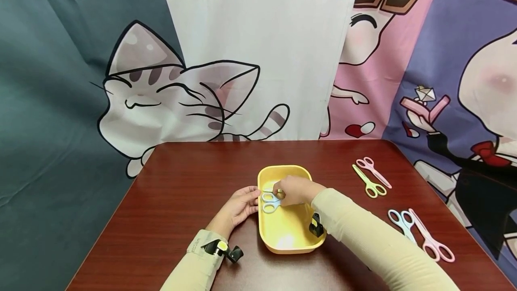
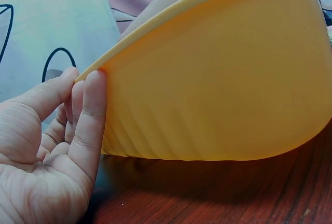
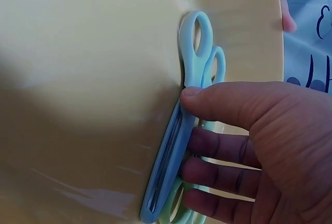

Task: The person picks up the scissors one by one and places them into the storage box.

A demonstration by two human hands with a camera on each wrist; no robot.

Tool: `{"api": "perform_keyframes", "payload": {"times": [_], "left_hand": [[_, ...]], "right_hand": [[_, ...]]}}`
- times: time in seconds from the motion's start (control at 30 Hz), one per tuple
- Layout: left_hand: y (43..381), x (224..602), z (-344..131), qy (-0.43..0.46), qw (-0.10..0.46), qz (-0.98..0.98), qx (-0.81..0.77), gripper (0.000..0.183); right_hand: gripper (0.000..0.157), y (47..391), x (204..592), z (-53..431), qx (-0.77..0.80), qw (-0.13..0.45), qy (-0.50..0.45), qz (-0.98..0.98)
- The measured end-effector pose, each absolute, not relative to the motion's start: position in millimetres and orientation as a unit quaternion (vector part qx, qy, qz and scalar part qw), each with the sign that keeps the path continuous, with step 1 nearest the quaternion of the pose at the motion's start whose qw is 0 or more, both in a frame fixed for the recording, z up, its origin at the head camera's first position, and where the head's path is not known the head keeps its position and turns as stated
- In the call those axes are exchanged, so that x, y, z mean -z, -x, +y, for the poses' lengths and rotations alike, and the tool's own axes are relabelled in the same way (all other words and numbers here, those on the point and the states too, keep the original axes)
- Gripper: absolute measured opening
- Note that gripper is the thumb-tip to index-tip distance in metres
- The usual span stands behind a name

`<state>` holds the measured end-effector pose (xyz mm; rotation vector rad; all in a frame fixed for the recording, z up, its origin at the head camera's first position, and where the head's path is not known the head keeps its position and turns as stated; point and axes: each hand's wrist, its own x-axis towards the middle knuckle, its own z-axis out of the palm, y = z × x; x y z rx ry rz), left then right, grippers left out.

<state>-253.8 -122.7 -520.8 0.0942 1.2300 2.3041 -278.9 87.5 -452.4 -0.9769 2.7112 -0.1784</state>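
We are pinching blue scissors (image 3: 187, 125) with our right hand (image 1: 296, 190) inside the yellow tray (image 1: 282, 232), close to its left edge, while our left hand (image 1: 237, 205) is pinching that same edge.

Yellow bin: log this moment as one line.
left hand: holds yellow bin at rim; right hand: grips blue scissors inside bin; table: yellow scissors, far pink scissors, near pink scissors, second blue scissors

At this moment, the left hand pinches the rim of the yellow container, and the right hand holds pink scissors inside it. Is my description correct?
Not quite: the right wrist view shows that the right hand holds blue scissors, not pink ones. The rest is right: the left hand pinches the rim of the yellow container.
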Motion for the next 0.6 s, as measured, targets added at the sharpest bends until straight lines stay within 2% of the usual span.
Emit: {"api": "perform_keyframes", "payload": {"times": [0.17, 0.4, 0.6], "left_hand": [[254.5, 520.8, -123.4, -0.034, 0.262, 0.453, -0.851, 0.009], [254.4, 521.1, -124.3, -0.035, 0.267, 0.45, -0.852, 0.014], [254.4, 520.9, -123.3, -0.036, 0.266, 0.448, -0.853, 0.015]], "right_hand": [[0.029, 279.4, 450.4, 86.6, 0.059, 0.129, 0.34, 0.93], [0.041, 279.5, 451.0, 85.1, 0.061, 0.124, 0.357, 0.924], [0.039, 277.8, 450.7, 86.1, 0.051, 0.112, 0.364, 0.923]]}}
